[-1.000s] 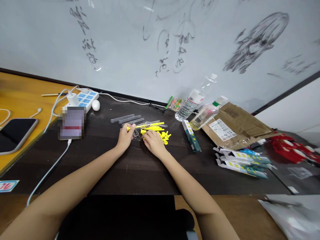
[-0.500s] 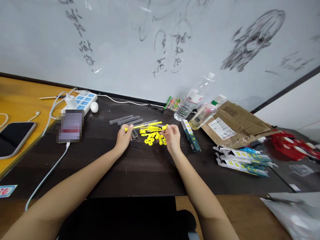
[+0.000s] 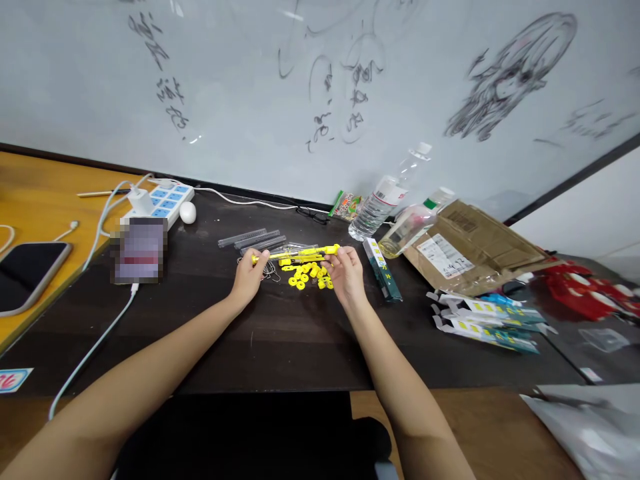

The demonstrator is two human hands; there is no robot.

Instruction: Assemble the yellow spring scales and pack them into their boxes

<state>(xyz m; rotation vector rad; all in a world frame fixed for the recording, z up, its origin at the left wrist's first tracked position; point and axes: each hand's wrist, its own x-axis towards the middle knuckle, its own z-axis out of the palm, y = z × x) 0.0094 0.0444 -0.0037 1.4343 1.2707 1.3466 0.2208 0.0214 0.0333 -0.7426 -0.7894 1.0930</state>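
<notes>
My left hand is closed, pinching the left end of a thin yellow rod with a small knob. The rod points right, over the pile on the dark desk. My right hand is closed with its fingertips on a yellow plastic cap, which lines up with the rod's far end; whether the two touch I cannot tell. Just below lie several small yellow rings. Bent metal wire hooks lie beside my left hand, partly hidden. Clear plastic tubes rest behind it.
A slim green-and-white box lies right of my right hand, with opened boxes farther right. Behind stand a water bottle and a tilted bottle by a cardboard parcel. A power strip and cables are at left.
The yellow cap in my right hand now sits in line with the rod, and the rod's right end has come closer to it. My left hand has shifted slightly right.
</notes>
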